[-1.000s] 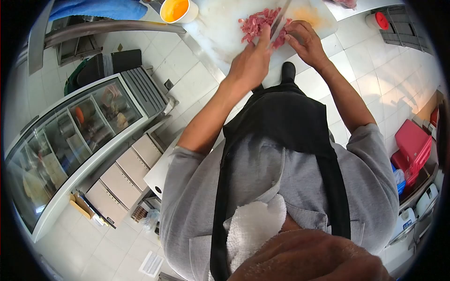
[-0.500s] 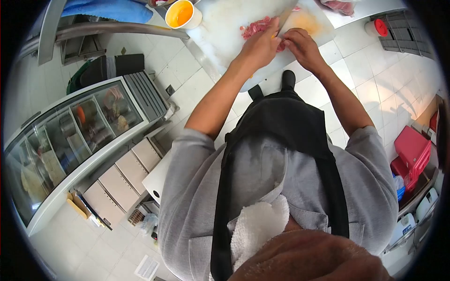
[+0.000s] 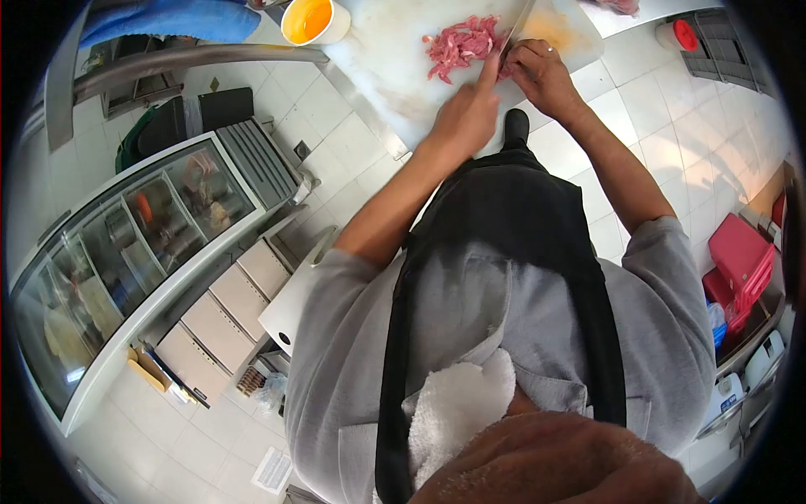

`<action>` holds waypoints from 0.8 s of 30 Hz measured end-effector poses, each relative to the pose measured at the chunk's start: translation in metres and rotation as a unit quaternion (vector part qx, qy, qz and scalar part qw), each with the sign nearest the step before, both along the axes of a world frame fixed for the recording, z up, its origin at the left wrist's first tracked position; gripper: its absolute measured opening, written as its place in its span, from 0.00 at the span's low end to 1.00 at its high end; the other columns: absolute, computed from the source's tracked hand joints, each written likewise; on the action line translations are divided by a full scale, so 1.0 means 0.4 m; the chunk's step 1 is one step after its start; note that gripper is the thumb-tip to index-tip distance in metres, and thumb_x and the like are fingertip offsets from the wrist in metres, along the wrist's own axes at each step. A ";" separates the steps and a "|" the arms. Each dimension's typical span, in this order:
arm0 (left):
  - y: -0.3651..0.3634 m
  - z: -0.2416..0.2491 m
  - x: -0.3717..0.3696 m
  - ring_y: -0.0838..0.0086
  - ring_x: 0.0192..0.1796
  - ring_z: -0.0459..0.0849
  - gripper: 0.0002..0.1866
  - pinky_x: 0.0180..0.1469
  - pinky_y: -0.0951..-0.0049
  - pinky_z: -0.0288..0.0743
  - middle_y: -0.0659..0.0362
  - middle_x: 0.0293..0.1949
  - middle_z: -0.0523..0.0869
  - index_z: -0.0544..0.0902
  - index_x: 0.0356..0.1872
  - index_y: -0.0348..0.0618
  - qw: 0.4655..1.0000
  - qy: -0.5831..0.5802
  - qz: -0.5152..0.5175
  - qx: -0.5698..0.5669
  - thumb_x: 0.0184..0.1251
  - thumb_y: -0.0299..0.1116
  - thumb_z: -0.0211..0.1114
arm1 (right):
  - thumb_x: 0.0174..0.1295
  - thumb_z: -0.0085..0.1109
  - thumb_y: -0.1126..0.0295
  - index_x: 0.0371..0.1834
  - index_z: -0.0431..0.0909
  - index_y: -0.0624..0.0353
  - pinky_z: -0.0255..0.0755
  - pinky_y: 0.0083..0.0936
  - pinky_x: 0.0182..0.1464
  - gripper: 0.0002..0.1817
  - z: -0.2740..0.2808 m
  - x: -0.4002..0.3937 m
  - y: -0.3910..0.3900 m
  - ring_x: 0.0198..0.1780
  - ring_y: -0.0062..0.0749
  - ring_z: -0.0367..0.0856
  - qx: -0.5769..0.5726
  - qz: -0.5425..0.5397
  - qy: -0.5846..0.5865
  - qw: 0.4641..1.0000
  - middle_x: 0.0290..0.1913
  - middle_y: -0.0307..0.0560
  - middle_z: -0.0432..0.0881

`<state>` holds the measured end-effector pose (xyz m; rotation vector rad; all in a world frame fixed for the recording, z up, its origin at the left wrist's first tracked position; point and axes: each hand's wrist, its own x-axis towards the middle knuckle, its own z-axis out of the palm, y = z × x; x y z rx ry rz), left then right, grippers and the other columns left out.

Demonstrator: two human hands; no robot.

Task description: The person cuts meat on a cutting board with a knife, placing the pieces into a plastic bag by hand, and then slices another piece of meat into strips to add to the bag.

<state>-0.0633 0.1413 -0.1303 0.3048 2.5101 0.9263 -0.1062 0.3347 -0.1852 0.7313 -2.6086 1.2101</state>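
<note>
My left hand (image 3: 472, 113) is closed around the knife (image 3: 519, 27), hiding its handle; the blade points away from me over the white cutting board (image 3: 378, 71). Beside the blade, my right hand (image 3: 544, 77), with a ring on one finger, is bent over a piece of raw meat (image 3: 505, 72) and pinches it. Most of that piece is covered by the fingers. A pile of cut pink meat strips (image 3: 463, 49) lies on the board left of the knife. An orange-yellow stain (image 3: 550, 29) marks the board to the right.
A white tub with orange-yellow contents (image 3: 312, 20) stands at the board's far left. A metal rail (image 3: 197, 59) runs beside the worktop. Behind at left is a glass-topped display case (image 3: 138, 252). A red-lidded container (image 3: 677, 35) and a grey crate (image 3: 730, 50) are at right.
My left hand has drawn back toward my body with the knife. More of the meat pile now shows. The right hand stays on its piece, and the view has shifted slightly.
</note>
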 end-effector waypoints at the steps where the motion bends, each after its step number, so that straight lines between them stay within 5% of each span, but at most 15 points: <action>1: -0.004 -0.011 -0.033 0.36 0.52 0.81 0.34 0.54 0.48 0.74 0.32 0.49 0.82 0.55 0.79 0.49 1.000 0.005 0.000 0.001 0.75 0.35 0.56 | 0.58 0.63 0.74 0.37 0.79 0.58 0.72 0.42 0.50 0.05 -0.010 -0.006 0.000 0.48 0.52 0.78 0.001 0.000 0.005 1.000 0.42 0.50 0.81; 3: 0.003 -0.018 -0.072 0.37 0.54 0.80 0.34 0.56 0.51 0.74 0.32 0.51 0.82 0.55 0.79 0.48 0.992 0.088 -0.041 0.083 0.74 0.34 0.56 | 0.62 0.64 0.73 0.42 0.80 0.57 0.71 0.39 0.55 0.07 -0.031 -0.013 0.019 0.53 0.49 0.78 0.044 0.019 -0.037 0.998 0.48 0.49 0.80; 10: -0.087 0.128 0.047 0.41 0.54 0.82 0.35 0.58 0.51 0.74 0.35 0.52 0.82 0.55 0.79 0.49 0.998 -0.011 -0.025 -0.052 0.75 0.35 0.57 | 0.61 0.62 0.76 0.44 0.80 0.58 0.72 0.38 0.55 0.08 0.003 0.011 0.022 0.53 0.49 0.77 -0.044 -0.027 -0.023 0.998 0.48 0.50 0.79; 16: -0.064 0.160 0.047 0.41 0.53 0.82 0.35 0.56 0.51 0.75 0.36 0.52 0.83 0.55 0.79 0.50 0.995 -0.060 -0.035 -0.073 0.74 0.35 0.58 | 0.61 0.62 0.77 0.42 0.80 0.58 0.72 0.38 0.55 0.07 -0.003 0.006 0.015 0.52 0.49 0.77 0.006 0.000 -0.012 1.000 0.48 0.50 0.79; 24: -0.039 0.025 0.056 0.38 0.51 0.82 0.36 0.54 0.47 0.74 0.32 0.46 0.83 0.54 0.79 0.51 0.999 -0.026 -0.018 0.000 0.74 0.34 0.57 | 0.61 0.62 0.77 0.40 0.80 0.58 0.72 0.38 0.54 0.05 0.005 0.006 0.027 0.51 0.49 0.77 0.025 0.006 -0.012 1.000 0.47 0.49 0.80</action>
